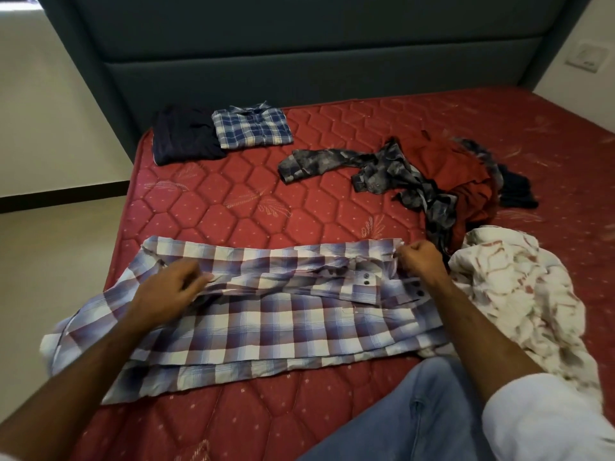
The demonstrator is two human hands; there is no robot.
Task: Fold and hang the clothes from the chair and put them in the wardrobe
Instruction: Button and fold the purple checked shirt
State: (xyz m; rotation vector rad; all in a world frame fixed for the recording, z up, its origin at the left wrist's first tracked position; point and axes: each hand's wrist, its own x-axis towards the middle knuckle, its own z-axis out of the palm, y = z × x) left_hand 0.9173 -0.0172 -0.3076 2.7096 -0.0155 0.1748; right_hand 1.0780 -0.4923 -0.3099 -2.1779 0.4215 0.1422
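Folding goes best if both hands, left (pixel 168 287) and right (pixel 420 261), pinching the shirt (pixel 266 321), keep edges aligned.

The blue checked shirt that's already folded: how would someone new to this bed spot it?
Look to the far left corner of the red mattress, near the headboard. Two folded garments sit side by side there. The blue checked shirt is the right one; its neighbour is plain dark.

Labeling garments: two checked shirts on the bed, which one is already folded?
The small blue checked shirt at the far left by the headboard, a neat square beside the dark folded garment. The purple checked shirt lies spread out, gripped by both hands.
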